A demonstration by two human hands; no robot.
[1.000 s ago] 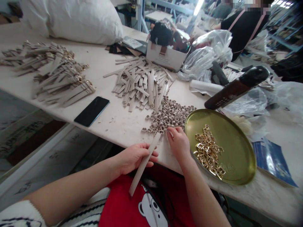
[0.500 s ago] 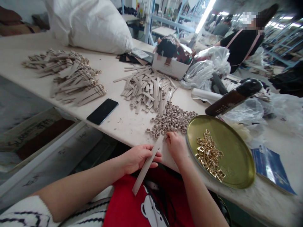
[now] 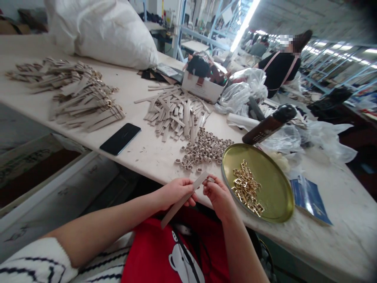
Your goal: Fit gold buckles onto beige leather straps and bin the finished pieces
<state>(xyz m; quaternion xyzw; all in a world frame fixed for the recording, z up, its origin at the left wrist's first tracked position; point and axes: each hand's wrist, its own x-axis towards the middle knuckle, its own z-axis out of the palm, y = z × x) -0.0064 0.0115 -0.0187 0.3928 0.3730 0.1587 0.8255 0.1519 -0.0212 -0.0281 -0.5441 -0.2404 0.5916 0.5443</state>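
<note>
My left hand [image 3: 176, 193] is closed around a pale beige strap strip [image 3: 174, 214], which slants up to the right over my lap. Close to the strip's upper end, my right hand [image 3: 218, 196] pinches a small beige loop [image 3: 210, 180] between thumb and fingers. Just beyond both hands lies a heap of similar small loops [image 3: 203, 147]. Behind that heap is a pile of loose beige strips [image 3: 173, 112]. To the right of my right hand, gold buckles [image 3: 246, 186] lie on a round gold-coloured tray [image 3: 275, 188].
A black phone [image 3: 120, 138] lies near the table edge, with straps with gold hardware [image 3: 85, 94] behind it. A dark brown bottle [image 3: 268, 125] leans past the tray, near a blue packet [image 3: 311, 198]. A white box [image 3: 202, 88] and large white sack [image 3: 103, 31] stand behind.
My right hand has lifted from the edge of the loop heap and come towards me, now with a loop visible at its fingertips. The strip's upper end is nearer to it. The view has shifted.
</note>
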